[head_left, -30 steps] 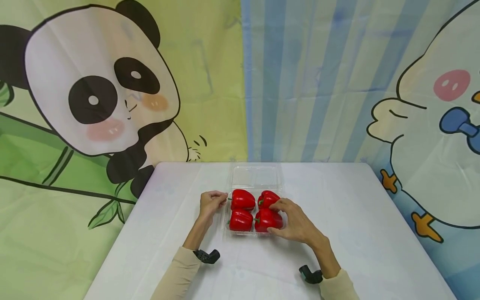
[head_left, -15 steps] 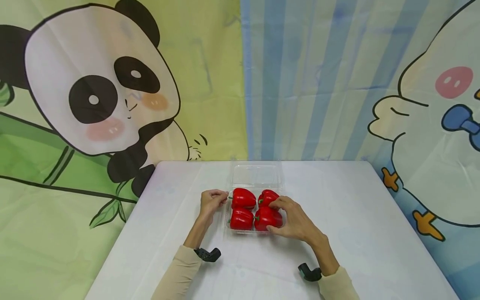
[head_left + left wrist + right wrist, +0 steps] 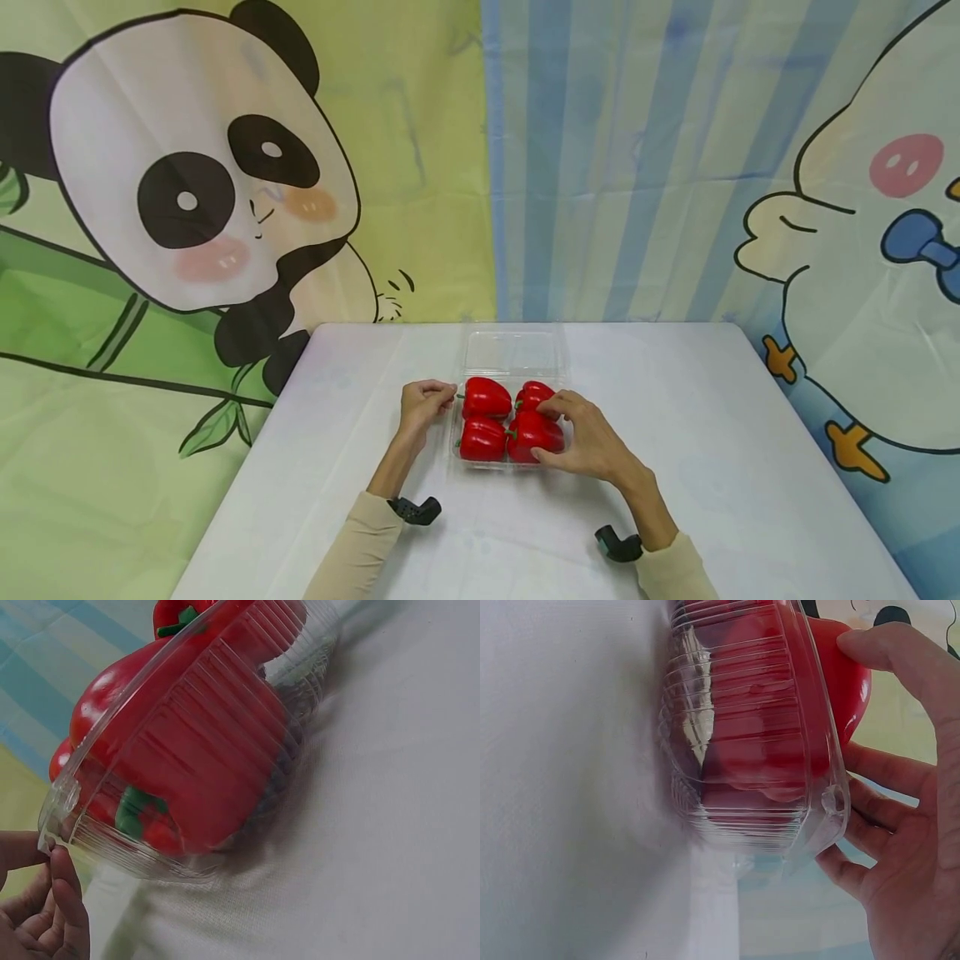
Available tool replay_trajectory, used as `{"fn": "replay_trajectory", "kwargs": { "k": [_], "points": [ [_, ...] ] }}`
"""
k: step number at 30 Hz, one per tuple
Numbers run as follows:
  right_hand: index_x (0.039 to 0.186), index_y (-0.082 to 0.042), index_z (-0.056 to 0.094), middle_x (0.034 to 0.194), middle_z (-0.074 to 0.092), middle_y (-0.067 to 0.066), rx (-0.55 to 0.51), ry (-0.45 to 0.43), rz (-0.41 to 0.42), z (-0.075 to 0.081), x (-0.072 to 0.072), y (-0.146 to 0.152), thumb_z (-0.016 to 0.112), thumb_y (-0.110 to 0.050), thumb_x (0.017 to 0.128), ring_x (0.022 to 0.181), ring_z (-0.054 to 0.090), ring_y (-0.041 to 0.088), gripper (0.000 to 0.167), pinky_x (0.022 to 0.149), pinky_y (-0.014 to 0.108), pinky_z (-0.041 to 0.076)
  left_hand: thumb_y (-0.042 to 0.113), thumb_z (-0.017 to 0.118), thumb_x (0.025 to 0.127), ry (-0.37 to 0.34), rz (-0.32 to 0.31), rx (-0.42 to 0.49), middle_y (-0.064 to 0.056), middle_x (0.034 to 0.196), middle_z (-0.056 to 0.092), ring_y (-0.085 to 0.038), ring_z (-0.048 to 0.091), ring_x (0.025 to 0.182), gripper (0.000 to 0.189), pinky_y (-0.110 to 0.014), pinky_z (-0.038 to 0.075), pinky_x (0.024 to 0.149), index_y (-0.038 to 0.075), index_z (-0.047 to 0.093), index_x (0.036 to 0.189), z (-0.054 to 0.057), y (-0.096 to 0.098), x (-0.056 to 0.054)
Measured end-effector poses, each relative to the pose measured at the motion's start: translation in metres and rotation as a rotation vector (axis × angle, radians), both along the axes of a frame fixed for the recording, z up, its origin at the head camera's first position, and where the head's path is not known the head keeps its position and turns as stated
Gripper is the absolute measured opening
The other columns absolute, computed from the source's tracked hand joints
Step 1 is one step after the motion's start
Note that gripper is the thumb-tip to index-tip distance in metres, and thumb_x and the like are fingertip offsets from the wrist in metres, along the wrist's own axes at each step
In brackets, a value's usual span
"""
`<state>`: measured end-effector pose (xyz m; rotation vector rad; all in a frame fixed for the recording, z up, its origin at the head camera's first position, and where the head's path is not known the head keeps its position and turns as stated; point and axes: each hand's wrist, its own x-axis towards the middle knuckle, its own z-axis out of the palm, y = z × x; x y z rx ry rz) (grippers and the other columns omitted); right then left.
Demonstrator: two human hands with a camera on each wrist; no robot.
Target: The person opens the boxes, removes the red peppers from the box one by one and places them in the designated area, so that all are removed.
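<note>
Four red peppers [image 3: 486,399] lie in a clear tray [image 3: 495,467] in the head view, my left hand [image 3: 423,406] pinching its ten-o'clock rim [image 3: 453,427], my right hand [image 3: 592,437] gripping the four-o'clock pepper [image 3: 536,437]; the left wrist view puts that pinch at eight o'clock, the right my thumb [image 3: 870,646] at two, the grip's far side seemingly hidden.

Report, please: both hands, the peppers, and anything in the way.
Left hand pinches box rim. Right hand grips near right pepper. Other three peppers in box. Lid open behind, seemingly not in the way.
</note>
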<state>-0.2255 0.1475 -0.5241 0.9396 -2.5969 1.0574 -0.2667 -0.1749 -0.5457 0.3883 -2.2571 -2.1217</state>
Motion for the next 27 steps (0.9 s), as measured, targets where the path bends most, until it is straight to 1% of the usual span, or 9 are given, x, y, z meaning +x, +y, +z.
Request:
{"fn": "replay_trajectory", "kwargs": {
  "k": [7, 11, 14, 16, 18, 21, 27],
  "points": [
    [0.122, -0.015, 0.076, 0.109, 0.071, -0.006, -0.023, 0.004, 0.003, 0.003, 0.001, -0.001, 0.095, -0.035, 0.076, 0.098, 0.064, 0.008, 0.054, 0.085, 0.046, 0.065, 0.007, 0.077, 0.099, 0.011, 0.011, 0.005, 0.000, 0.073, 0.074, -0.007, 0.063, 0.062, 0.021, -0.017, 0.051, 0.059, -0.014, 0.077, 0.104, 0.000, 0.001, 0.003],
    [0.121, -0.015, 0.076, 0.109, 0.072, -0.006, -0.030, 0.011, 0.001, 0.005, 0.000, -0.001, 0.094, -0.036, 0.076, 0.098, 0.065, 0.009, 0.053, 0.085, 0.047, 0.065, 0.006, 0.077, 0.100, 0.001, 0.002, 0.006, -0.002, 0.075, 0.075, -0.008, 0.065, 0.063, 0.022, -0.019, 0.053, 0.061, -0.015, 0.077, 0.105, 0.001, 0.001, 0.002],
    [0.120, -0.016, 0.075, 0.109, 0.071, -0.006, -0.035, 0.008, 0.003, 0.007, 0.000, -0.001, 0.094, -0.037, 0.076, 0.099, 0.065, 0.009, 0.053, 0.085, 0.047, 0.065, 0.003, 0.076, 0.099, -0.009, -0.014, 0.005, -0.006, 0.076, 0.076, -0.011, 0.066, 0.064, 0.021, -0.021, 0.055, 0.063, -0.017, 0.076, 0.105, 0.010, 0.002, 0.004],
    [0.120, -0.016, 0.075, 0.109, 0.071, -0.006, -0.037, 0.005, 0.005, 0.007, 0.000, -0.001, 0.094, -0.037, 0.076, 0.099, 0.065, 0.009, 0.052, 0.085, 0.047, 0.064, 0.001, 0.075, 0.099, -0.006, -0.022, 0.005, -0.009, 0.077, 0.076, -0.012, 0.066, 0.064, 0.020, -0.022, 0.055, 0.063, -0.018, 0.075, 0.104, 0.021, 0.003, 0.009],
    [0.120, -0.017, 0.075, 0.109, 0.071, -0.007, -0.038, 0.002, 0.006, 0.008, 0.000, -0.001, 0.094, -0.037, 0.076, 0.099, 0.065, 0.009, 0.052, 0.085, 0.048, 0.064, 0.000, 0.075, 0.098, 0.013, -0.028, 0.008, -0.012, 0.076, 0.076, -0.013, 0.067, 0.063, 0.020, -0.023, 0.056, 0.062, -0.020, 0.074, 0.103, 0.028, 0.005, 0.014],
    [0.120, -0.017, 0.075, 0.108, 0.071, -0.007, -0.041, -0.003, 0.005, 0.010, 0.000, -0.001, 0.094, -0.037, 0.075, 0.099, 0.065, 0.009, 0.053, 0.086, 0.048, 0.064, 0.000, 0.075, 0.098, 0.024, -0.025, 0.009, -0.013, 0.076, 0.076, -0.013, 0.067, 0.063, 0.022, -0.023, 0.056, 0.062, -0.021, 0.073, 0.103, 0.034, 0.007, 0.018],
    [0.122, -0.018, 0.074, 0.110, 0.072, -0.008, -0.053, -0.013, 0.008, 0.012, 0.000, 0.000, 0.094, -0.036, 0.075, 0.101, 0.065, 0.009, 0.054, 0.087, 0.048, 0.064, 0.004, 0.077, 0.099, -0.004, 0.004, -0.001, -0.011, 0.075, 0.076, -0.011, 0.066, 0.063, 0.021, -0.023, 0.054, 0.061, -0.017, 0.076, 0.101, 0.005, 0.001, 0.002]
  ]
}}
